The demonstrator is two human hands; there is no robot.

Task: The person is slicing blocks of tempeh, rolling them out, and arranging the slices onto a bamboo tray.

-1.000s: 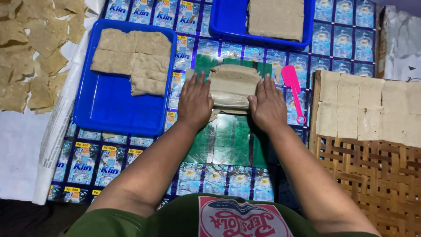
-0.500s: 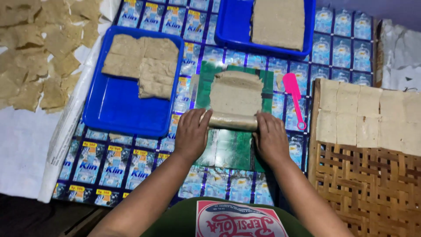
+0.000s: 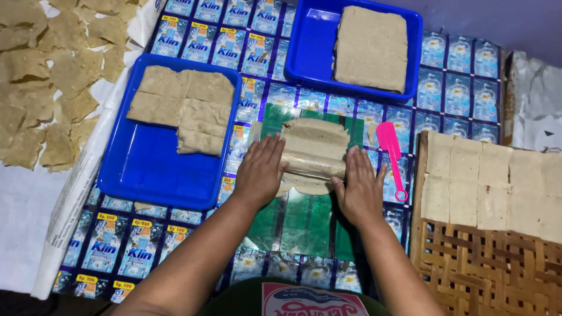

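- Far left of the fingers, torn tan pieces (image 3: 52, 82) lie spread on white sheeting.
- Just left of the left hand, a blue tray (image 3: 152, 169) holds flat tan dough squares (image 3: 184, 108) in its upper half.
- The left hand (image 3: 259, 171) lies palm-down, fingers (image 3: 270, 149) extended and close together, pressing the left end of the dough roll (image 3: 313, 153).
- The dough roll sits between and under both sets of fingertips, on a green plastic sheet (image 3: 304, 222) over the worktop's printed sachet covering (image 3: 140, 251).
- The right hand (image 3: 358, 190) presses the roll's right end, fingers (image 3: 357, 161) flat and slightly spread.
- Judged from this, even pressure from both palms would keep the roll straight and tight.
- Beyond the fingers, a second blue tray (image 3: 319, 70) carries one dough slab (image 3: 372, 50).
- Right of the right fingers, a pink scraper (image 3: 391, 153); further right, pale squares (image 3: 497, 181) on a woven bamboo tray (image 3: 486, 269).
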